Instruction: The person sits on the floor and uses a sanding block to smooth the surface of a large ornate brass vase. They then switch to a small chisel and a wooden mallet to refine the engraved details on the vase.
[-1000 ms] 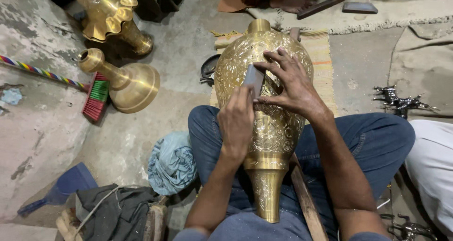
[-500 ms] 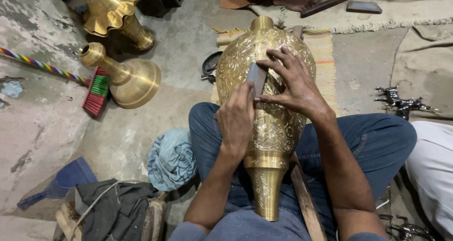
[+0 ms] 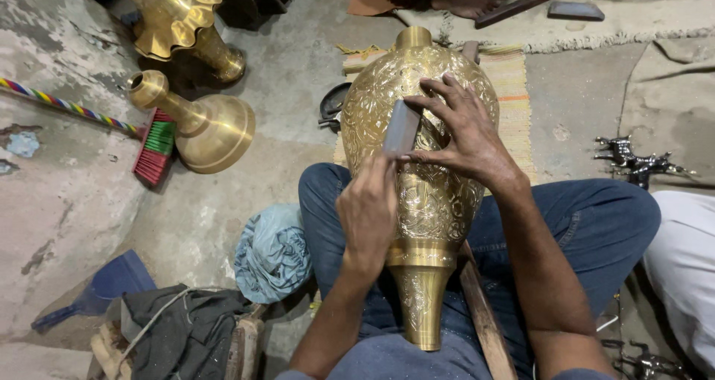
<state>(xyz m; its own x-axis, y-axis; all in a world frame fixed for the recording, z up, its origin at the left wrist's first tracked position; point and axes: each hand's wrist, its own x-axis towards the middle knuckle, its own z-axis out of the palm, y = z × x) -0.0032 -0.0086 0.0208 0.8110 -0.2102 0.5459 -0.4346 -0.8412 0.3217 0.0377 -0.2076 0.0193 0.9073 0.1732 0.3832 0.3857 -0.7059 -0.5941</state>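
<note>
A large engraved brass vase [image 3: 428, 201] lies across my lap, its narrow neck toward me and its round body pointing away. My left hand [image 3: 369, 212] grips the near end of a flat grey block [image 3: 402, 127] that rests on the vase's body. My right hand [image 3: 462, 131] lies spread over the vase, fingertips pressing on the block's far part. My legs in blue jeans [image 3: 596, 216] frame the vase on both sides.
Two more brass pieces, a horn-shaped one [image 3: 201, 123] and a ruffled one [image 3: 179, 15], stand at upper left beside a red-green brush [image 3: 155, 157]. A blue cloth bundle [image 3: 272, 250] and dark rags [image 3: 186, 335] lie at left. A wooden stick [image 3: 484, 320] lies under my right arm. A small metal horse figure [image 3: 633, 160] lies at right.
The view has shifted slightly. Both hands stay on the block and vase; the block has slid a little along the vase's surface.
</note>
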